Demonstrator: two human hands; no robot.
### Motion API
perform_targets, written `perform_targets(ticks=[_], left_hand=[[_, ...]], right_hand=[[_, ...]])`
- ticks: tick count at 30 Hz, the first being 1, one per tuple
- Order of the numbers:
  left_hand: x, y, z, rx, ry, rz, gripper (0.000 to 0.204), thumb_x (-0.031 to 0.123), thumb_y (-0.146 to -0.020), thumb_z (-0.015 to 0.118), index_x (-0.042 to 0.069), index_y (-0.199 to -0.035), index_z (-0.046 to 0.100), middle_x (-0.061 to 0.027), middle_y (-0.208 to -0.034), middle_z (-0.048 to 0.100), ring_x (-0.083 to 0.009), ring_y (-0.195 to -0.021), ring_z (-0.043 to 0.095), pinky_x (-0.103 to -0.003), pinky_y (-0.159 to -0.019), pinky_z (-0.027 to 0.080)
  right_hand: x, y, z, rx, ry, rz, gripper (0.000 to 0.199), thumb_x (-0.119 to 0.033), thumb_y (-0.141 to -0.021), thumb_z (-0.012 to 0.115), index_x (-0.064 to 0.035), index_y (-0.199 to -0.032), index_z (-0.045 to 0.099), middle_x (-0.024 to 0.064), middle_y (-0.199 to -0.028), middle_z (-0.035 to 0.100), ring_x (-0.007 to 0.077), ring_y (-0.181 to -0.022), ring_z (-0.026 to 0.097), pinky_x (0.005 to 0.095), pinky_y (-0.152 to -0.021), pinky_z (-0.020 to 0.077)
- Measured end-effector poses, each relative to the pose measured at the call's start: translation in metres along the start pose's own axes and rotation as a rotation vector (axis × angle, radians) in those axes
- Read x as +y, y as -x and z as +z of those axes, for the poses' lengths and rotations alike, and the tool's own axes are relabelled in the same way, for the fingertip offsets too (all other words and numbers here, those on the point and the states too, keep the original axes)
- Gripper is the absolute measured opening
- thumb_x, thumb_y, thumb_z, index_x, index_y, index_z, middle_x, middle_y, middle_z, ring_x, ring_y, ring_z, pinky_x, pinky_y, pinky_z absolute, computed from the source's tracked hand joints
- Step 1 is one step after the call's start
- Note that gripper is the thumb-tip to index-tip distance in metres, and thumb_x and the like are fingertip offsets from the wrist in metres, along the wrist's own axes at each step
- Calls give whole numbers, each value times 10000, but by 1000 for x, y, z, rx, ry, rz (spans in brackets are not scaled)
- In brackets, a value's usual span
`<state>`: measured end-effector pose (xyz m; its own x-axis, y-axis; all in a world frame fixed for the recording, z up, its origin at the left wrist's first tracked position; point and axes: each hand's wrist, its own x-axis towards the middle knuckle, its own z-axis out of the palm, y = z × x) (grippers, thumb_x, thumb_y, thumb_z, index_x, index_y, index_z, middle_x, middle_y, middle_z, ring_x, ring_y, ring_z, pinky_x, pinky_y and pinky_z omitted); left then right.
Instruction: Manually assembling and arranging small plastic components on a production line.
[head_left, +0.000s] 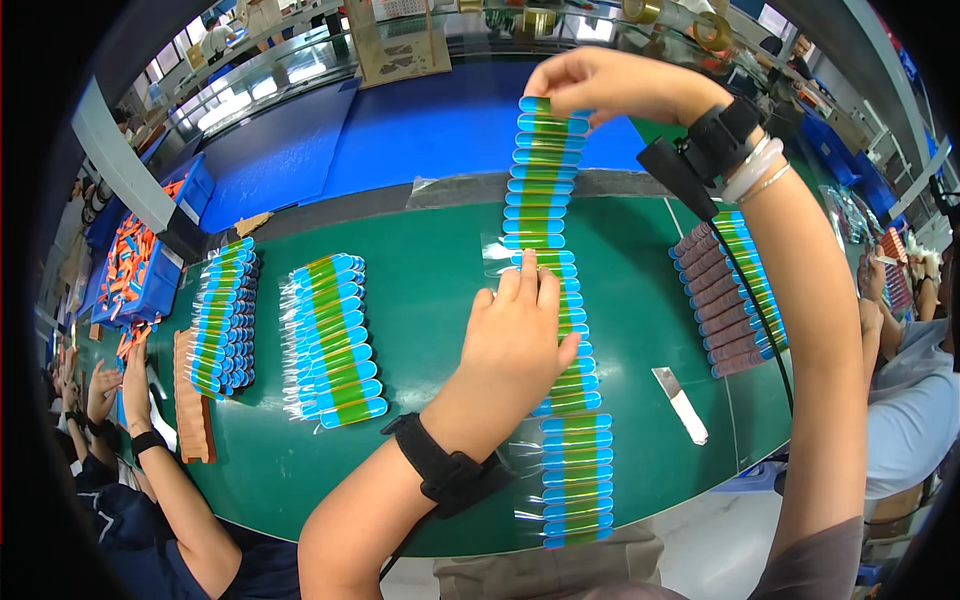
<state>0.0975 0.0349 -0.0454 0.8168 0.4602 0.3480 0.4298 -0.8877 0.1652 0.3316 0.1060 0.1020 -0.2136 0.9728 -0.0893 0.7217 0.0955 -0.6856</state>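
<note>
A long row of overlapping blue-and-green oblong packets in clear film (548, 205) runs down the middle of the green table (440, 270). My left hand (520, 335) lies flat on the row's middle, fingers together, pressing on it. My right hand (610, 85) pinches the packet at the row's far end. Both wrists wear black straps; a black cable runs down from the right one.
Two more rows of the same packets (330, 335) (222, 315) lie at left, another stack (735, 295) at right. A metal blade (681, 403) lies near the right edge. A blue bin of orange parts (135, 265) stands far left. Other people's hands (135, 375) work at left and right.
</note>
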Motion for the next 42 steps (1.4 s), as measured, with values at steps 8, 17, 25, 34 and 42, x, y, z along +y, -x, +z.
perform_targets(ticks=[8, 17, 25, 34, 42], left_hand=[[0, 0, 3, 7, 0, -13, 639, 351, -842, 709, -80, -1278, 530, -269, -1370, 515, -310, -1067, 559, -389, -842, 484], [0, 3, 11, 55, -49, -24, 643, 378, -833, 703, -67, -1271, 547, -267, -1375, 515, -299, -1079, 555, -367, -819, 468], [2, 4, 8, 74, -24, -28, 635, 366, -818, 716, -71, -1250, 556, -287, -1350, 524, -304, -1088, 552, -369, -806, 459], [7, 8, 6, 37, -101, -34, 670, 359, -820, 712, -109, -1266, 535, -230, -1388, 505, -299, -1062, 536, -357, -807, 458], [7, 5, -2, -119, -145, -73, 653, 376, -860, 681, -104, -1276, 531, -132, -1174, 530, -271, -1075, 507, -355, -850, 465]], right_hand=[[34, -55, 9, 235, 5, -15, 129, -137, -954, 570, -72, -1026, 654, -11, -976, 646, 78, -935, 582, 255, -845, 468], [66, -83, 48, 330, 87, -33, 175, -12, -952, 519, 3, -1035, 671, 63, -916, 670, 135, -883, 610, 284, -824, 491], [97, -98, 66, 294, 348, -52, 114, 7, -859, 613, -18, -929, 699, 111, -964, 683, 240, -934, 651, 341, -854, 510], [36, -58, 73, 116, 575, -148, 106, -66, -776, 707, -33, -877, 713, 109, -824, 692, 255, -811, 661, 353, -746, 523], [35, -14, 105, -195, 304, -102, 128, -122, -799, 730, -17, -859, 685, 96, -761, 691, 219, -711, 661, 346, -668, 513]])
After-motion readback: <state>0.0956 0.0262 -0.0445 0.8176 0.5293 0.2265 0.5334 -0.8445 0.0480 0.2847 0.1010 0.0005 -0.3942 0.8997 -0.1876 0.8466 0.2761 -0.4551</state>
